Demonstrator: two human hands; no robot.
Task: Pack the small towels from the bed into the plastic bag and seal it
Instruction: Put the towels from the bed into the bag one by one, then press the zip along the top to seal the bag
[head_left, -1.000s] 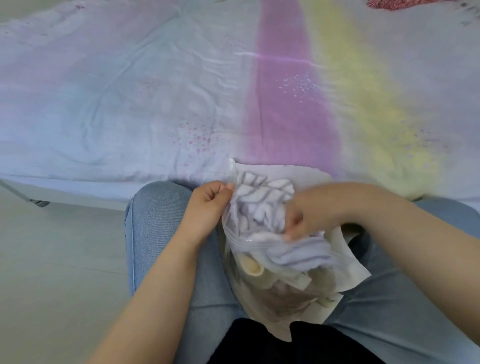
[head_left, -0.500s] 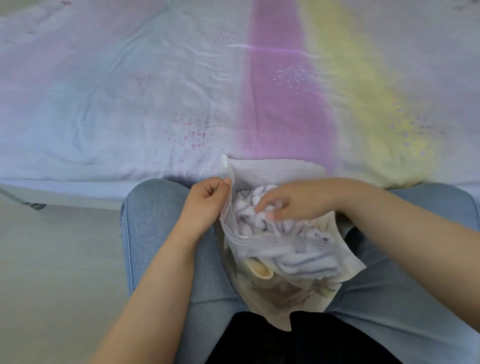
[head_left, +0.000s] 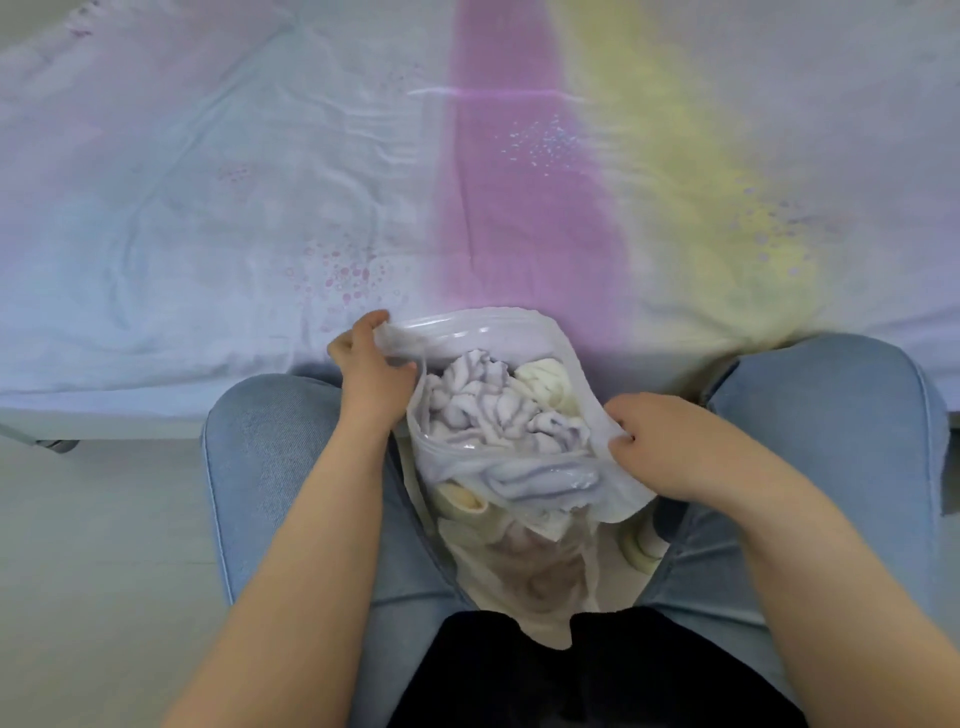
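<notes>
1. Both hands are on the bag (head_left: 524, 519), which is all I've got from the one head view. Left hand (head_left: 370, 370) pinches the far left corner of the mouth, fingers curled round the plastic rim up near the bed edge.
2. Right hand (head_left: 655, 446) grips the right side of the mouth, fingers folded over the film, so the opening is pulled wide between the two hands.
3. Bag sits upright in the lap, between the two knees in jeans (head_left: 270, 467), its mouth facing up toward me and not sealed.
4. Towels (head_left: 483, 405) are stuffed inside: a crumpled lilac-and-white one on top, a cream one (head_left: 548, 384) tucked at the far right of the opening, more cream and brownish cloth showing through the clear plastic lower down. The top ones reach almost to the rim.
5. Bed (head_left: 260, 208) is right in front of the knees, covered with a pastel sheet, pale blue on the left, a pink stripe (head_left: 519, 182) straight above the bag and a yellow one (head_left: 691, 182) beside it.
6. Floor (head_left: 93, 545) is pale on the left, and a bit of the bed frame's foot (head_left: 52, 444) pokes out under the mattress edge.
</notes>
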